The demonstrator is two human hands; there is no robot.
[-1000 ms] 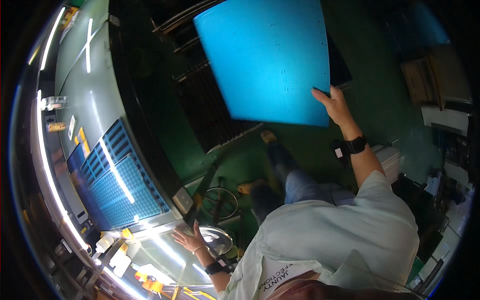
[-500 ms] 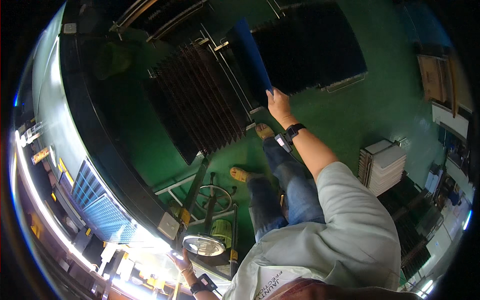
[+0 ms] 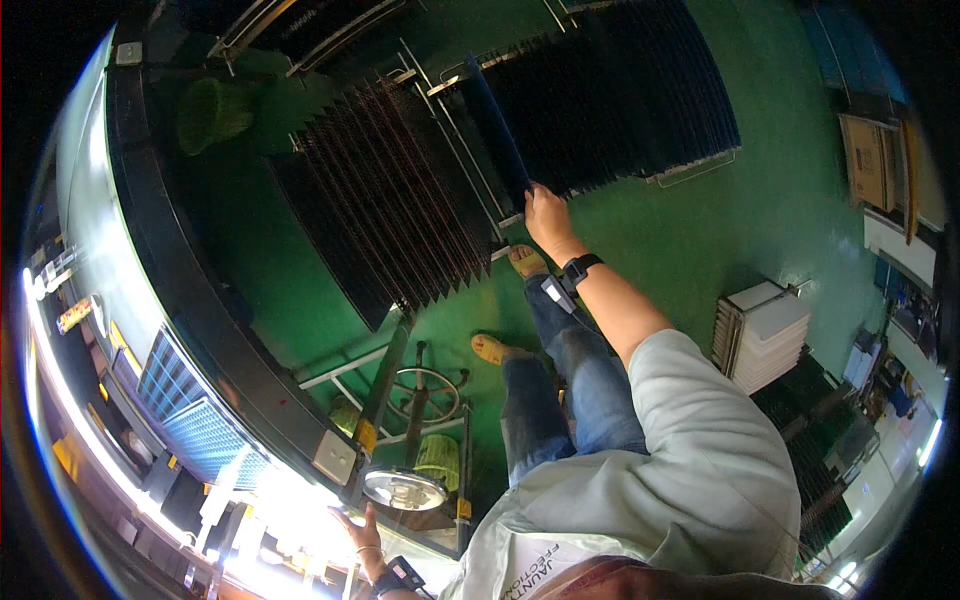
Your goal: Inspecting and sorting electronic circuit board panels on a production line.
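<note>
My right hand (image 3: pixel 550 215) grips the near edge of a thin blue panel (image 3: pixel 499 118), its fingers closed on it. The panel stands on edge at the left end of a rack filled with dark, closely spaced panels (image 3: pixel 620 110). Whether it sits fully in a slot, I cannot tell. Down at the lower left, my left hand (image 3: pixel 362 538) is held beside the brightly lit bench, fingers spread and holding nothing. A round-topped stool (image 3: pixel 405 490) is close to that hand.
Another rack of dark panels (image 3: pixel 385 200) stands left of the first. A long dark-edged bench (image 3: pixel 190 240) runs along the left, with a blue gridded sheet (image 3: pixel 205 435) on it. White stacked trays (image 3: pixel 765 335) stand at the right; green baskets (image 3: pixel 437 458) are on the floor.
The blue panel has come down and to the left, lining up with the rack's row, and shows less of its face. My left hand's fingers have spread wider.
</note>
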